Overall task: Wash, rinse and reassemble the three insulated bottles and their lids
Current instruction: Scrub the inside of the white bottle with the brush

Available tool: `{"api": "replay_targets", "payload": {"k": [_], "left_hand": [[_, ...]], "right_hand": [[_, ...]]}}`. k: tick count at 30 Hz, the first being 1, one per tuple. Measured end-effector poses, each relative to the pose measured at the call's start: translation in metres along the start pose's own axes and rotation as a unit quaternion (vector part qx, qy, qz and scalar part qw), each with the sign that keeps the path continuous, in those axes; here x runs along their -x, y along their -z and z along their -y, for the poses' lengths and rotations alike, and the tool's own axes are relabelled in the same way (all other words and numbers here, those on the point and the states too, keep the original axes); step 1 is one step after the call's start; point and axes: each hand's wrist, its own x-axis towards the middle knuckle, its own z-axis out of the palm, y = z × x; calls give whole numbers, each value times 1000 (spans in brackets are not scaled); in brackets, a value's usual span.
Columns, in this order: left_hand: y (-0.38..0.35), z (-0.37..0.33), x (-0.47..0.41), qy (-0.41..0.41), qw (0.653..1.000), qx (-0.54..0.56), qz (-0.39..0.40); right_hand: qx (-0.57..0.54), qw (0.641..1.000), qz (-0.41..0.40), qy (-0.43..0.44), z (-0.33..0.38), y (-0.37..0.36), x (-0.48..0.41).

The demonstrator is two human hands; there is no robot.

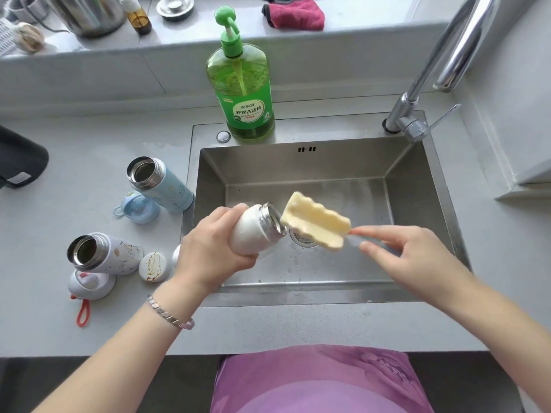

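This is looking like a home kitchen: a stainless steel sink is sitting sunk into a grey desk, a chrome tap is arching over it, a green dish soap bottle is standing on the rim, and a steel pot, a drain plug and a red cloth are resting on the ledge behind.

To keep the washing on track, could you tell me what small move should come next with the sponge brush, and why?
Probably ease the sponge into the bottle: the left hand holds it tilted over the sink, open mouth toward the sponge, whose tip sits at the rim, not inside, its handle held by the right hand.
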Motion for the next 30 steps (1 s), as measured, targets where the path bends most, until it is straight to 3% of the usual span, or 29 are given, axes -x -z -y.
{"api": "replay_targets", "payload": {"k": [3, 6, 10, 13, 17, 21, 27, 30], "left_hand": [[-3, -2, 0, -170, 982, -67, -35], [-7, -4, -1, -230, 967, -107, -17], [-5, -5, 8, -211, 975, -58, -33], [2, -7, 9, -189, 978, -59, -61], [-5, -3, 12, -147, 986, -70, -45], [0, 1, 10, -155, 982, -82, -62], [0, 4, 7, -167, 978, -119, -51], [-4, -1, 16, -176, 979, -91, -49]], "right_hand": [[118, 987, 100, 32, 11, 2, -7], [194, 968, 120, 100, 20, 2, -11], [191, 979, 36, 65, 15, 12, -22], [196, 978, 52, 39, 11, 5, -16], [184, 977, 61, 87, 24, 2, -9], [157, 986, 52, 14, 18, 14, -29], [158, 980, 99, 69, 24, 6, -16], [138, 986, 89, 25, 17, 14, -26]]}}
